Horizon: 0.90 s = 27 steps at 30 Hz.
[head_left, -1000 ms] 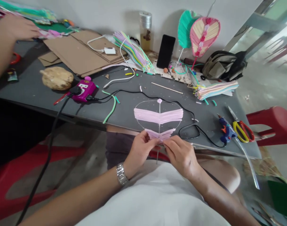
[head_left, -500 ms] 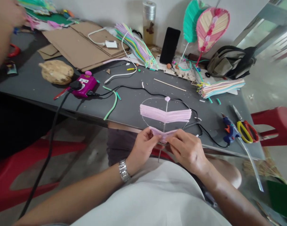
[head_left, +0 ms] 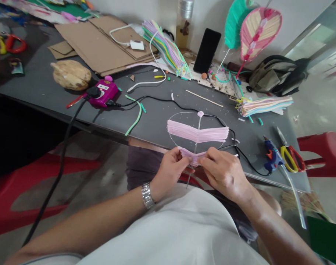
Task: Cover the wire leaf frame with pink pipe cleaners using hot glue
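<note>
Both my hands pinch the lower band of pink pipe cleaners (head_left: 186,151) on a wire fan frame (head_left: 171,139). My left hand (head_left: 172,169), with a metal watch on the wrist, grips the band's left side. On its right side the fingers of my right hand (head_left: 223,171) are closed. Further up the frame, a wider V-shaped band of pink pipe cleaners (head_left: 198,134) spans the wire loop, and a small pink knot (head_left: 200,114) tops the middle stem. The stem's lower end sticks out below my hands. My fingers partly hide the lower band.
A blue glue gun (head_left: 273,159) and yellow-and-red scissors (head_left: 292,156) lie at the table's right end. A purple power strip (head_left: 104,94), cardboard (head_left: 107,48), pipe cleaner bundles (head_left: 168,49), a phone (head_left: 207,50) and finished leaf-shaped fans (head_left: 260,35) are further back.
The view has shifted, so the table's contents sit slightly further right. My hands keep their pinch on the lower band. The person at the left edge is now mostly out of view.
</note>
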Tool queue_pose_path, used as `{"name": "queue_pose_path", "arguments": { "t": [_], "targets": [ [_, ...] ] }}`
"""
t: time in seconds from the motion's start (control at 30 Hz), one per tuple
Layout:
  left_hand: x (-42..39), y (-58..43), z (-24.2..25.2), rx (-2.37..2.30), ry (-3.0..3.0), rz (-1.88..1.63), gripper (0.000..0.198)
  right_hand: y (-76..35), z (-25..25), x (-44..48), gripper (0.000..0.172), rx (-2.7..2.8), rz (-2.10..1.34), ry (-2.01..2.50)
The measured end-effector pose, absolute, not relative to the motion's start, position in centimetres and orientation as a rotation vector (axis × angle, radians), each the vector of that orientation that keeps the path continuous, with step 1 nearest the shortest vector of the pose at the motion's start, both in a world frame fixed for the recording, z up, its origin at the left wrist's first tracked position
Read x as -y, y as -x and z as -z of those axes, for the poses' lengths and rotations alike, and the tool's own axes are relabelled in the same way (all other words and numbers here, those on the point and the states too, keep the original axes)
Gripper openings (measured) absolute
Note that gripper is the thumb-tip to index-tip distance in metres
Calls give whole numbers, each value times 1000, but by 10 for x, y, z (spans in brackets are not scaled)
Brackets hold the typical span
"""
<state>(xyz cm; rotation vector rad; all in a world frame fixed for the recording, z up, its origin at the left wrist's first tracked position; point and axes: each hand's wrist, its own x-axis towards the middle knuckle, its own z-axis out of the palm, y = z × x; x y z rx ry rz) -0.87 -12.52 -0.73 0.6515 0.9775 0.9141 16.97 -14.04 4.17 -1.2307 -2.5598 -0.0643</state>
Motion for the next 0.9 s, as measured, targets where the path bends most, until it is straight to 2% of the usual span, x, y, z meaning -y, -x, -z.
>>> {"name": "queue_pose_path", "arguments": {
  "t": [0.6,0.73,0.9],
  "targets": [
    [126,11,2,-987,-695,-918,17,-163,-49,130,30,2640,151,1224],
    [126,13,2,-991,-708,-920,17,-160,-45,130,24,2559,95,1323],
    [125,12,2,-1034,-677,-925,21,-158,-37,131,7,2254,-156,1560]
  ]
}}
